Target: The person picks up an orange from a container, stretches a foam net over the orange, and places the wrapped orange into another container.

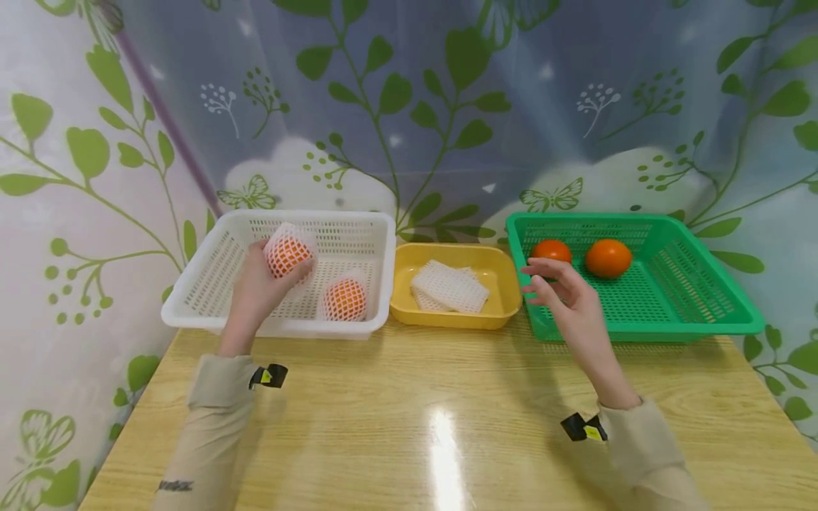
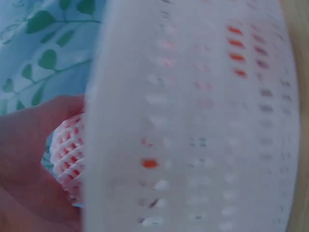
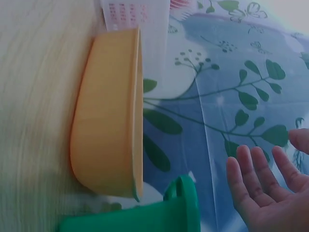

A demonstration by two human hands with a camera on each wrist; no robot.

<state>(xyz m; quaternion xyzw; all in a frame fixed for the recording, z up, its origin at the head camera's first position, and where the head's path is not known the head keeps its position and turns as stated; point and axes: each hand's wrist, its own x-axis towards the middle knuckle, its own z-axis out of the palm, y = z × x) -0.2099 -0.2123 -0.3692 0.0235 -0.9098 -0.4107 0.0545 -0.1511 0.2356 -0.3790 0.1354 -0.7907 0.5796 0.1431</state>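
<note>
My left hand (image 1: 262, 287) grips a round, tomato-like orange-red fruit (image 1: 287, 257) in a white foam net sleeve, over the left part of the white basket (image 1: 182, 306). Another netted fruit (image 1: 345, 300) sits at that basket's front right. In the left wrist view the basket wall (image 2: 193, 121) hides part of the held fruit (image 2: 69, 154). My right hand (image 1: 575, 301) hovers over the left rim of the green basket (image 1: 684, 328), holding nothing, its fingers loosely bent. Two bare orange-red fruits, one partly behind that hand (image 1: 552, 250) and one beside it (image 1: 608, 258), lie in the green basket.
Between the baskets stands a yellow tray (image 1: 455, 321) with several flat white foam nets (image 1: 450, 286) in it. All three containers are at the back of the wooden table (image 1: 383, 426). A leaf-patterned curtain (image 1: 409, 163) hangs right behind them.
</note>
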